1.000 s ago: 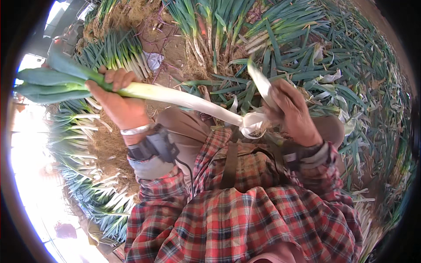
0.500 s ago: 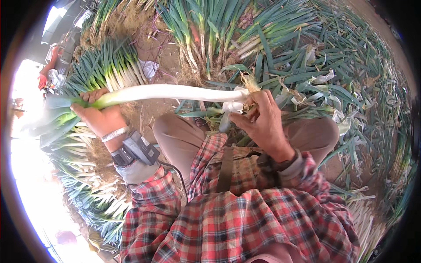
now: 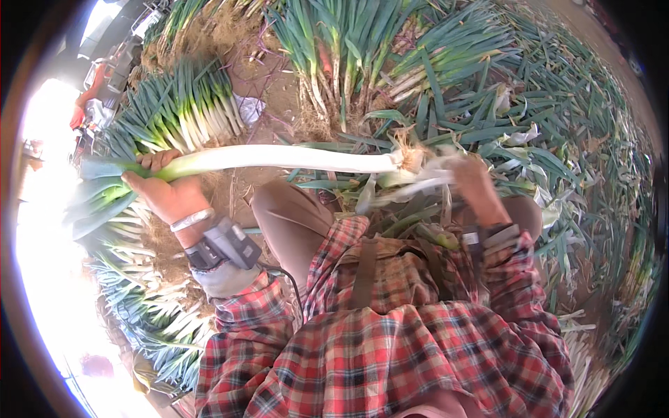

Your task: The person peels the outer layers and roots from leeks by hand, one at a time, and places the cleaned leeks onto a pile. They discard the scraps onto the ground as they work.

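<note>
A long leek lies level across the space above my knees, green leaves to the left and white shank to the right. My left hand is closed around it where the white turns green. At the right end hangs a tuft of roots. Just beyond the roots, my right hand is blurred by motion, with its fingers drawn in on a pale, peeled outer layer. That strip trails leftward below the root end, smeared too.
A neat leek bundle lies at upper left, beside crumpled white plastic. More leeks stand at the top. Loose leaves heap on the right. Rows of leeks line the lower left; pale stalks lie lower right.
My right hand has moved rightward from the root end, drawing a pale outer layer out with it. The left hand keeps its hold on the leek. The whole view has shifted slightly.
</note>
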`<state>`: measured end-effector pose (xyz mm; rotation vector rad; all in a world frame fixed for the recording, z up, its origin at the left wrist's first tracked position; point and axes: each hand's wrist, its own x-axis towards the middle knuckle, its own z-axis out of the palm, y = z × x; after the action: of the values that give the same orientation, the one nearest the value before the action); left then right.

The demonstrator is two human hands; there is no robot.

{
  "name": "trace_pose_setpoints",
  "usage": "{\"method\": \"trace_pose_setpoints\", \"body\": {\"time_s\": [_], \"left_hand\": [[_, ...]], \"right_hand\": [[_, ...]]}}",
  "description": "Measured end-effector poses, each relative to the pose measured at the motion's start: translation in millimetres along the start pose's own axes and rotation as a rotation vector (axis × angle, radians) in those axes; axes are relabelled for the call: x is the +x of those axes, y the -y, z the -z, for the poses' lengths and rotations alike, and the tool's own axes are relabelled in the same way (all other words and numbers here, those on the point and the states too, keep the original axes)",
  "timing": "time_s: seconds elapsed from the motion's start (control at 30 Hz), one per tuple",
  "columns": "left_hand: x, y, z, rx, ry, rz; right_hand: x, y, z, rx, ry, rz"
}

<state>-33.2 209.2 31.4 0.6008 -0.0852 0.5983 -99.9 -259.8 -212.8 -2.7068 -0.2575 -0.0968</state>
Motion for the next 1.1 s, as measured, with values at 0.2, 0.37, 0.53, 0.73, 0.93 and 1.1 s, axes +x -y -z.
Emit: {"method": "trace_pose_setpoints", "body": {"time_s": [0.2, 0.37, 0.53, 0.73, 0.93, 1.1], "left_hand": [[15, -16, 19, 0.237, 0.12, -0.099], [-4, -3, -18, 0.246, 0.027, -0.154], [-27, 16, -37, 0.155, 0.114, -0.03], [-36, 20, -41, 0.093, 0.197, 0.052], [-52, 29, -62, -0.021, 0.216, 0.163], [-58, 42, -63, -0.104, 0.384, 0.295]], "right_hand": [[-9, -18, 31, -0.067, -0.244, -0.298], [24, 154, 82, 0.403, -0.4, 0.054], [34, 196, 84, 0.207, -0.504, 0.344], [32, 191, 75, 0.13, -0.462, 0.389], [21, 182, 79, 0.465, -0.427, 0.183], [17, 164, 75, 0.685, -0.351, 0.114]]}}
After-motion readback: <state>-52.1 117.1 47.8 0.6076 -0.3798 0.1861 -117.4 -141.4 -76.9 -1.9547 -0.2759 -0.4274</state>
